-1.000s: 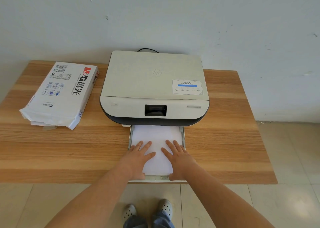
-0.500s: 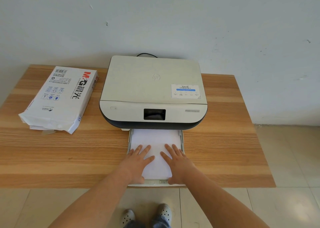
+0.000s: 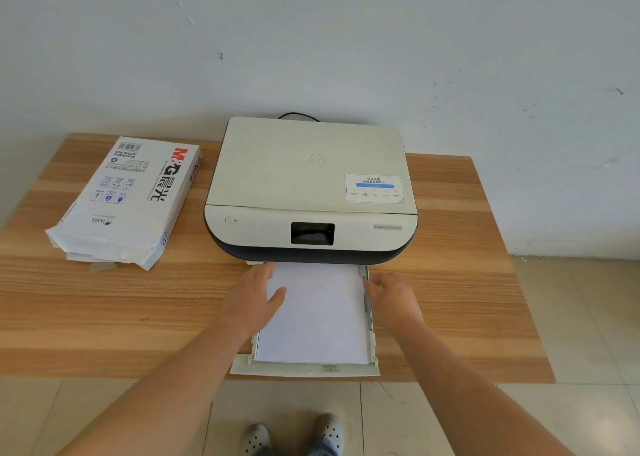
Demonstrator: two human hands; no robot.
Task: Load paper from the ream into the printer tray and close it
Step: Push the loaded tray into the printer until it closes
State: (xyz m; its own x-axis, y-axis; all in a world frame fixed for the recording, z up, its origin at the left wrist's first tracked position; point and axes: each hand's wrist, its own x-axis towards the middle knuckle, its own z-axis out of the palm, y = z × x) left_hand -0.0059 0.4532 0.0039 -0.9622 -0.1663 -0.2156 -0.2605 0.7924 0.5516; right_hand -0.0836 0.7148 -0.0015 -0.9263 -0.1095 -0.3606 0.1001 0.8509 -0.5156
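Note:
A white printer [image 3: 311,185] with a dark base stands at the back middle of the wooden table. Its paper tray [image 3: 304,369] is pulled out toward me, past the table's front edge. A stack of white paper [image 3: 318,313] lies flat in it. My left hand [image 3: 254,300] rests at the tray's left side, thumb on the paper's left edge. My right hand [image 3: 391,300] is at the tray's right wall, fingers against the paper's right edge. The opened ream [image 3: 128,199], a white wrapper with red and black print, lies to the left of the printer.
The wooden table [image 3: 467,300] ends at a white wall behind. A black cable [image 3: 298,115] runs out behind the printer. Tiled floor and my shoes [image 3: 294,435] show below the table's front edge.
Both hands have lifted off the top of the paper and moved apart to the left and right sides of the tray. The tray and the ream have not moved.

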